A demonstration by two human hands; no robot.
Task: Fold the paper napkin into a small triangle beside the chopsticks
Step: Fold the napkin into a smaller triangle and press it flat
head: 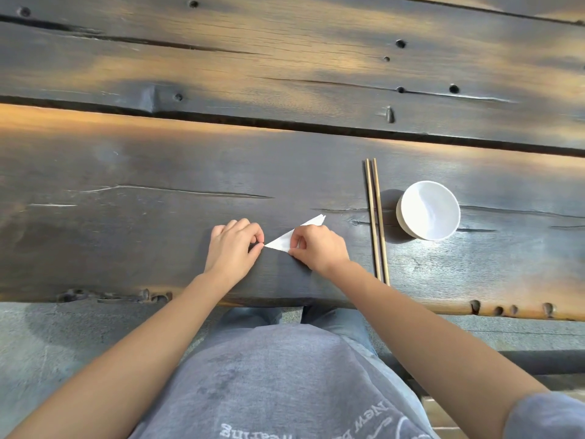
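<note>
A white paper napkin (280, 241), folded to a narrow triangle, lies on the dark wooden table (126, 236) near its front edge. My left hand (232, 247) pinches the napkin's pointed left tip. My right hand (318, 248) covers the napkin's middle and pinches its lower edge, hiding most of the paper. The napkin's far corner sticks out up and to the right of my right hand. A pair of brown chopsticks (376, 221) lies side by side, pointing away from me, a hand's width to the right of the napkin.
A white bowl (427, 210) stands just right of the chopsticks. The table is made of rough dark planks with cracks and knot holes. Its front edge (285, 301) runs right below my wrists.
</note>
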